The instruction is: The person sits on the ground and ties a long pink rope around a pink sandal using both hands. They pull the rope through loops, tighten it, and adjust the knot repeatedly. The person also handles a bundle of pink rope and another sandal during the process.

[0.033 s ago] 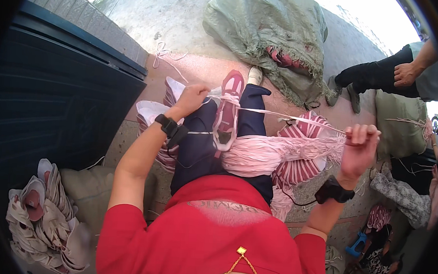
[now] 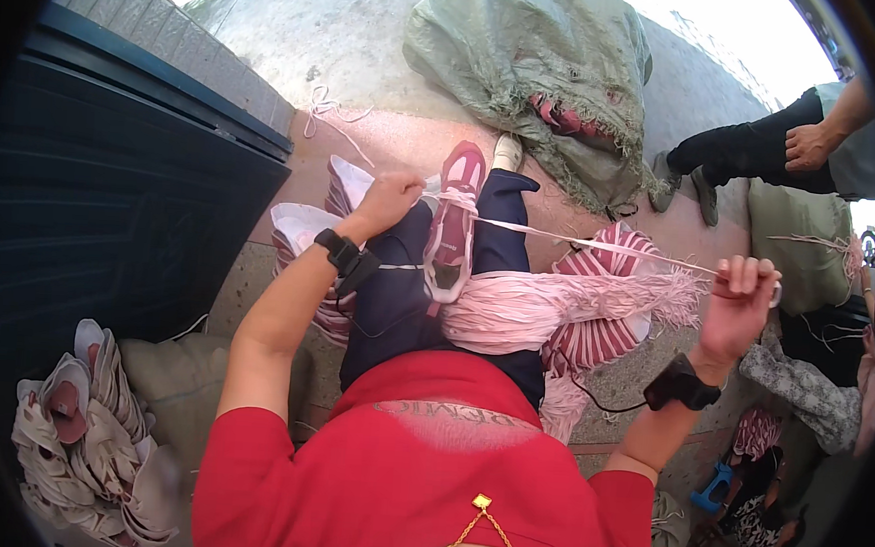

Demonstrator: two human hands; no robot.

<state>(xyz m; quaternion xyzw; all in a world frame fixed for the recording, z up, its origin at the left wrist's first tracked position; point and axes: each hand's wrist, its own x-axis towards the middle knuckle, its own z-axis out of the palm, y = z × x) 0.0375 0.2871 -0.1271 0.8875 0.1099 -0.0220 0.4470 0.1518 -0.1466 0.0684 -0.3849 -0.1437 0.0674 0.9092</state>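
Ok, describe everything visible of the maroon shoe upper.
The shoe upper is maroon with pale pink panels, seemingly fabric, with a whitish rim round its near opening. It lies lengthwise over the gap between the legs, far end rounded. Pink lace crosses its middle and runs taut to the right hand; the left hand is close by, contact unclear.

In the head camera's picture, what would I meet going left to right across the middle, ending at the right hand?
Dark blue ridged metal panel → bare left hand → maroon-and-pink shoe upper → thick bundle of pale pink laces → bare right hand.
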